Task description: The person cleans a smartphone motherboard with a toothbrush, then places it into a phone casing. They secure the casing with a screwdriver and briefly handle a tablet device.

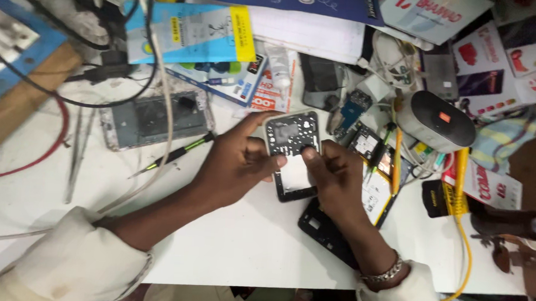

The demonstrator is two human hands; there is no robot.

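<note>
Both hands — left hand (238,162), right hand (335,175) — grip an opened phone frame (291,150) above the white table (245,241).

Matt black plastic phone frame (292,147)

Two bare hands and forearms in view. Left hand (233,164): fingers bare, no ring or watch showing. Left sleeve (76,259): cream-white cloth, loose and bulky, pushed back up the forearm, folded cuff with a stitched edge, a faint brownish smudge low on the fabric. Right hand (334,172): also bare of rings. Bracelet (384,274) on the right wrist: silver-coloured metal chain of chunky links. Right sleeve (404,295): same cream-white cloth, cuff sitting just behind the bracelet, lightly creased.
</note>
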